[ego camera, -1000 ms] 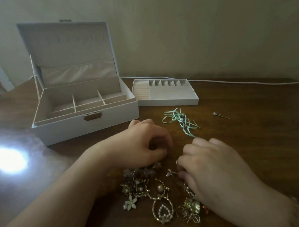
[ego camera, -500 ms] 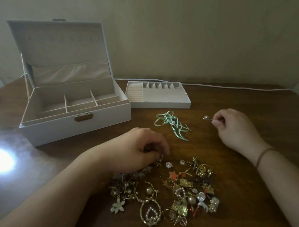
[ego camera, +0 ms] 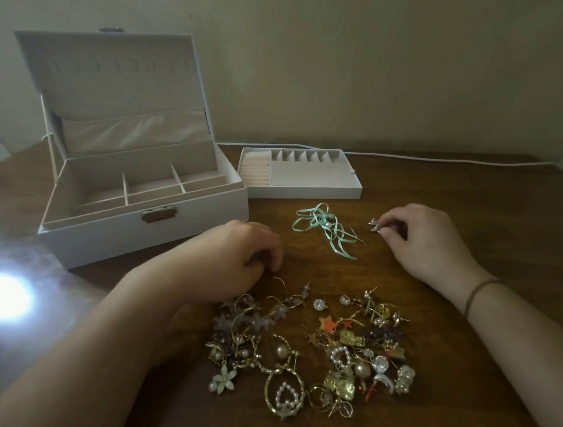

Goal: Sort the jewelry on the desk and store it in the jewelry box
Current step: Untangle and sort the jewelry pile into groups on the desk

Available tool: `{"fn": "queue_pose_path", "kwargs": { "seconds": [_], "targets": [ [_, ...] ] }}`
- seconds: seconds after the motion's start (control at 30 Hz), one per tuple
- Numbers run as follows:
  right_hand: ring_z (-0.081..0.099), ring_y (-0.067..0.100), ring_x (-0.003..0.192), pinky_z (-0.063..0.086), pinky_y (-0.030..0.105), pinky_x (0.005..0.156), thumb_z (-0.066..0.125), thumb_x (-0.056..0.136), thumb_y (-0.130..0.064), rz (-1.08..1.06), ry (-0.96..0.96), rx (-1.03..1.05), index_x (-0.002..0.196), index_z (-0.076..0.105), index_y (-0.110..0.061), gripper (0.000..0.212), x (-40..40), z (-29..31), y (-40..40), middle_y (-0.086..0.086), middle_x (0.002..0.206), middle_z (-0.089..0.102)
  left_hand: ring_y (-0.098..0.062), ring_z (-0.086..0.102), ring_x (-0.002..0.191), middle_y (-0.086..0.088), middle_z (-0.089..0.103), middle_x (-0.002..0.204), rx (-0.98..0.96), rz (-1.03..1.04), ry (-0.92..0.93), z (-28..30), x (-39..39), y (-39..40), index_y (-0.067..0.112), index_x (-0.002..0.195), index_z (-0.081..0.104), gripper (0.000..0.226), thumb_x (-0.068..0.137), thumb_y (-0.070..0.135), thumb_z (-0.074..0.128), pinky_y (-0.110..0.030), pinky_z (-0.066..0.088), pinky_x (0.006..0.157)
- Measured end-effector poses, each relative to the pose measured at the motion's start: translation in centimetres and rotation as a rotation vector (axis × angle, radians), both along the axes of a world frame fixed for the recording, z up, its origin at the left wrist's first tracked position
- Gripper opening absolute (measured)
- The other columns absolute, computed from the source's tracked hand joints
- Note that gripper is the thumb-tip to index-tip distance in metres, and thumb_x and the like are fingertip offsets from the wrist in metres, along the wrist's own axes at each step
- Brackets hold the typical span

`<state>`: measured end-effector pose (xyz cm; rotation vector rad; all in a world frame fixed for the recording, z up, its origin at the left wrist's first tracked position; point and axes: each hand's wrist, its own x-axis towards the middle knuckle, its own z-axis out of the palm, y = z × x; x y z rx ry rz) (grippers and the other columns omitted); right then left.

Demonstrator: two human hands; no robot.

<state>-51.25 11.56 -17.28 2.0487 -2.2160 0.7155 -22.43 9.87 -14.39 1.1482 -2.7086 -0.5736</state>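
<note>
White jewelry box (ego camera: pixel 145 216) sits open on the wooden desk (ego camera: pixel 467 205), lid upright, divided compartments bare. Removable tray (ego camera: pixel 305 188) just right of the box, touching its side. Mint ribbon piece (ego camera: pixel 323 231) lies in front of the tray. Right hand (ego camera: pixel 429 239), further right of the ribbon, pinches a small silvery earring (ego camera: pixel 375 225) between fingertips, low over the desk. Left hand (ego camera: pixel 237 260) in front of the box, fingers curled tight; whatever is inside is hidden, possibly a small piece. Jewelry pile (ego camera: pixel 312 350) in front of both hands, well clear of the box: hoops, pearls, flower and star earrings tangled together.
</note>
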Motion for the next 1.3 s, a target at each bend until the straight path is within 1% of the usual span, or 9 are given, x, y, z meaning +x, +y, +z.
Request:
{"fn": "queue_pose_path", "kwargs": {
  "seconds": [0.17, 0.27, 0.4, 0.6, 0.77, 0.9, 1.03, 1.2, 1.3],
  "targets": [
    [0.052, 0.006, 0.089, 0.044, 0.027, 0.070, 0.057, 0.090, -0.039, 0.113, 0.047, -0.021, 0.106, 0.069, -0.031, 0.021, 1.6, 1.9, 1.6, -0.015, 0.090, 0.058, -0.003, 0.057, 0.091, 0.017, 0.058, 0.097, -0.006, -0.030, 0.031, 0.0, -0.2, 0.3, 0.034, 0.091, 0.063, 0.032, 0.087, 0.003, 0.055, -0.027, 0.051, 0.081],
    [0.053, -0.002, 0.084, 0.045, 0.024, 0.072, 0.051, 0.081, -0.051, 0.351, -0.040, 0.084, 0.096, 0.070, -0.036, 0.029, 3.4, 4.5, 4.7, -0.021, 0.089, 0.059, -0.006, 0.057, 0.088, 0.017, 0.057, 0.098, -0.005, -0.062, 0.123, 0.0, -0.5, 0.6, 0.030, 0.096, 0.066, 0.026, 0.088, 0.007, 0.059, -0.026, 0.051, 0.076],
    [0.041, -0.009, 0.099, 0.042, 0.023, 0.084, 0.044, 0.079, -0.064, 0.519, 0.172, 0.267, 0.109, 0.064, -0.046, 0.040, 5.7, 5.0, 7.3, -0.031, 0.095, 0.050, -0.007, 0.058, 0.086, 0.017, 0.055, 0.097, -0.001, -0.114, 0.197, 0.1, -0.9, 1.0, 0.031, 0.100, 0.066, 0.023, 0.089, 0.011, 0.062, -0.023, 0.052, 0.070],
    [0.040, -0.003, 0.101, 0.043, 0.026, 0.087, 0.055, 0.088, -0.053, 0.542, 0.158, 0.219, 0.115, 0.061, -0.049, 0.027, 7.6, 3.8, 7.0, -0.029, 0.100, 0.050, -0.005, 0.058, 0.091, 0.017, 0.057, 0.102, -0.088, -0.066, 0.060, 0.1, -0.6, 0.8, 0.030, 0.106, 0.066, 0.026, 0.089, 0.010, 0.058, -0.031, 0.054, 0.078],
    [0.038, -0.005, 0.100, 0.041, 0.025, 0.087, 0.063, 0.087, -0.041, 0.536, 0.128, 0.210, 0.088, 0.061, -0.041, 0.002, 7.2, 3.4, 6.6, -0.029, 0.097, 0.049, -0.005, 0.058, 0.092, 0.018, 0.057, 0.102, -0.076, -0.067, 0.049, 0.2, -0.6, 0.8, 0.030, 0.105, 0.066, 0.025, 0.091, 0.011, 0.058, -0.031, 0.054, 0.079],
    [0.058, -0.004, 0.093, 0.049, 0.026, 0.082, 0.063, 0.083, -0.033, 0.448, -0.268, 0.139, 0.084, 0.063, -0.035, 0.003, 4.8, 4.7, 6.1, -0.019, 0.093, 0.065, -0.005, 0.059, 0.089, 0.018, 0.058, 0.099, -0.054, -0.063, 0.172, -0.1, -1.1, 1.1, 0.029, 0.105, 0.067, 0.023, 0.091, 0.013, 0.060, -0.029, 0.054, 0.076],
    [0.068, 0.013, 0.074, 0.054, 0.031, 0.072, 0.064, 0.085, -0.014, 0.364, -0.644, 0.075, 0.089, 0.066, -0.023, 0.010, 2.2, 5.6, 5.2, -0.003, 0.083, 0.073, 0.004, 0.055, 0.094, 0.024, 0.056, 0.103, -0.073, -0.092, 0.186, -0.3, -2.9, 2.6, 0.037, 0.111, 0.064, 0.021, 0.092, 0.028, 0.063, -0.020, 0.051, 0.082],
    [0.065, 0.016, 0.069, 0.050, 0.030, 0.066, 0.065, 0.086, -0.011, 0.348, -0.744, 0.144, 0.093, 0.068, -0.023, 0.014, 1.4, 4.8, 4.5, 0.003, 0.081, 0.073, -0.002, 0.052, 0.104, 0.020, 0.059, 0.108, -0.249, -0.081, 0.115, -0.7, -5.2, 4.6, 0.041, 0.117, 0.064, 0.024, 0.093, 0.042, 0.059, -0.030, 0.047, 0.092],
    [0.066, 0.013, 0.071, 0.054, 0.026, 0.067, 0.068, 0.083, -0.015, 0.379, -0.637, 0.180, 0.089, 0.070, -0.026, 0.013, 1.5, 5.0, 4.6, -0.003, 0.080, 0.073, -0.004, 0.049, 0.114, 0.021, 0.058, 0.115, -0.221, -0.062, 0.091, -1.0, -5.9, 4.8, 0.045, 0.120, 0.062, 0.026, 0.094, 0.042, 0.056, -0.032, 0.041, 0.097]
  ]
}}
